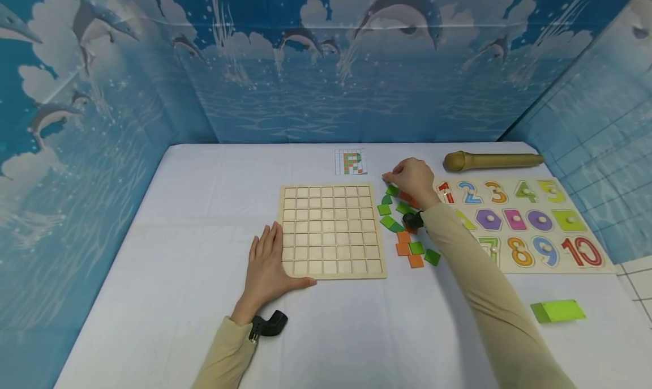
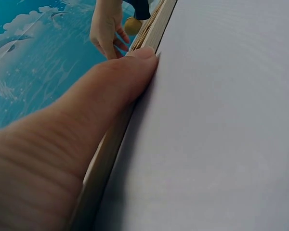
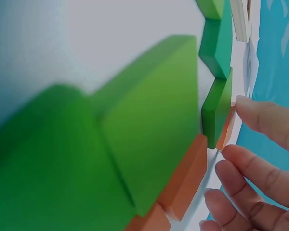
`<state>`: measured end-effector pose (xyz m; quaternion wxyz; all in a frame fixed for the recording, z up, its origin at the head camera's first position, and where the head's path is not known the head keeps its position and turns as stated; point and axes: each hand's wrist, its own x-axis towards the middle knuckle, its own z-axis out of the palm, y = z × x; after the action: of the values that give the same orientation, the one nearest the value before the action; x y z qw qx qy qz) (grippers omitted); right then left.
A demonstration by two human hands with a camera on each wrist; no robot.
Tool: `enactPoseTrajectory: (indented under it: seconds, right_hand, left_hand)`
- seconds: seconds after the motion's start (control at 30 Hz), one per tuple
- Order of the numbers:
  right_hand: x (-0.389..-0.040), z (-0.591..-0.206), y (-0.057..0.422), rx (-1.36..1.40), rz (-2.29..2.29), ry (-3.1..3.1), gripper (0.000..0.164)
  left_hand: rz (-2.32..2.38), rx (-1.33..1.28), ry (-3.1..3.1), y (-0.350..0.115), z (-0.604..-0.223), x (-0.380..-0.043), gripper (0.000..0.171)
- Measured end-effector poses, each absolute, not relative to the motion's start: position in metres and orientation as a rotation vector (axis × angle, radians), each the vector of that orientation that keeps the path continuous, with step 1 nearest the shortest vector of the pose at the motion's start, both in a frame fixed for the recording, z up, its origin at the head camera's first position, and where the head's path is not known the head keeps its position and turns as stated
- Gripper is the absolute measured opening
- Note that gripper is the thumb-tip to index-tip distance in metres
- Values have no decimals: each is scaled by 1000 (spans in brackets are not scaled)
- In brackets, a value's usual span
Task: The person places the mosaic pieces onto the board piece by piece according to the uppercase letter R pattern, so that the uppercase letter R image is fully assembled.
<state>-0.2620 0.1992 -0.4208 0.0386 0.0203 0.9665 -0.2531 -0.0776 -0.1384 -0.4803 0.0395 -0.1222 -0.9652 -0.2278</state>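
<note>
A wooden grid board [image 1: 333, 278] lies on the white table with bare squares. Along its left edge rest the straight fingers of my left hand [image 1: 267, 264], its thumb stretched along the front edge; the left wrist view shows that thumb against the board's side [image 2: 113, 139]. My right hand [image 1: 415, 179] reaches over the far end of a loose group of tiles. Between its thumb and index finger it pinches an orange square tile [image 3: 227, 127]. Beside that tile are a green tile [image 1: 392, 191] and a dark green curved tile [image 1: 387, 200]; the right forearm and wrist cover part of the group.
A small card with a coloured grid pattern [image 1: 351, 162] lies behind the board. To the right are a number-and-shape puzzle board [image 1: 555, 259], a gold microphone-shaped object [image 1: 494, 161] and a light green block [image 1: 558, 311]. Dolphin-print cloth [image 1: 326, 94] hangs behind the table.
</note>
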Motion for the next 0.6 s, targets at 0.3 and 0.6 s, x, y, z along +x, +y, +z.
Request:
enactPoseTrajectory:
  seconds: [0.3, 0.6]
  right_hand:
    - [-268, -418, 195, 143, -718, 2895, 37]
    - [-272, -420, 196, 202, -768, 2803, 35]
  left_hand:
    - [-702, -358, -2963, -140, -481, -77, 134]
    - [-721, -359, -2959, -139, -481, -79, 132]
